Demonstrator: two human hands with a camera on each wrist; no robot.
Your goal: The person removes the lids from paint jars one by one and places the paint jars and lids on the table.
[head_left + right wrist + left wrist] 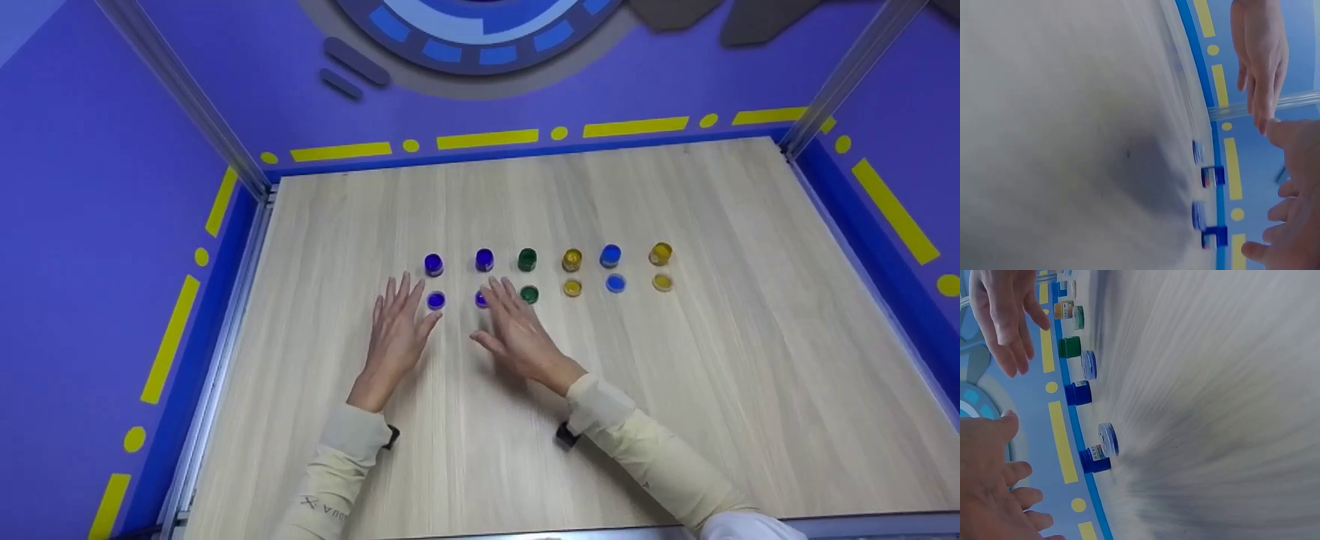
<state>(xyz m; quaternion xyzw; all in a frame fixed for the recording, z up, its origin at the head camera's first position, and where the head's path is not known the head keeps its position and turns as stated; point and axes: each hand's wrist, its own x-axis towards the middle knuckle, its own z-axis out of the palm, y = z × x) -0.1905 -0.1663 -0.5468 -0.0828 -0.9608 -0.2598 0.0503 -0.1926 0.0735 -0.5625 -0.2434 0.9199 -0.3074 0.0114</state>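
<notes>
Small paint jars stand in a row, each with its lid lying in front of it. My left hand (396,334) is held with straight, spread fingers beside the leftmost violet-blue jar (433,265) and its lid (436,300). Fingers of my right hand (519,334) reach over the second violet-blue lid (481,298), partly hiding it, close to the green lid (529,294). Behind them are the second violet-blue jar (484,259) and the green jar (527,259). Neither hand holds anything. In the left wrist view a blue jar (1095,460) stands beside its lid (1108,439).
Farther right in the row are a yellow jar (572,259), a light blue jar (610,255) and another yellow jar (661,253), with matching lids in front. Blue-violet panels (525,112) wall in the wooden table (712,420) at the back and sides.
</notes>
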